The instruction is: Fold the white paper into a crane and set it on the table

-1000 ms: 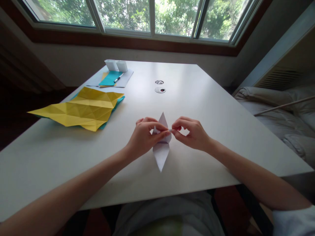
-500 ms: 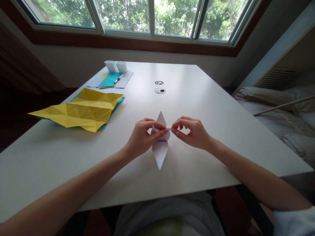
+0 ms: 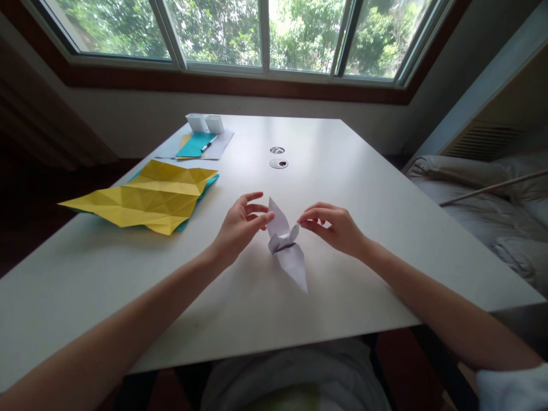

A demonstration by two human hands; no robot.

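A white folded paper crane is at the near middle of the table, its two wings spread away from me and toward me. My right hand pinches the narrow tip on the crane's right side between thumb and forefinger. On the other side, my left hand has its fingers apart and holds nothing. Its thumb tip is close to the far wing; whether they touch I cannot tell.
Creased yellow paper lies over teal paper on the left. Farther back are white paper boxes, a teal sheet and a pen. Two round inserts sit mid-table. A padded seat stands at right.
My left hand has let go of the crane and moved slightly left, fingers opening. The crane has turned, its near wing now pointing toward the lower right. My right hand stays at the tip.
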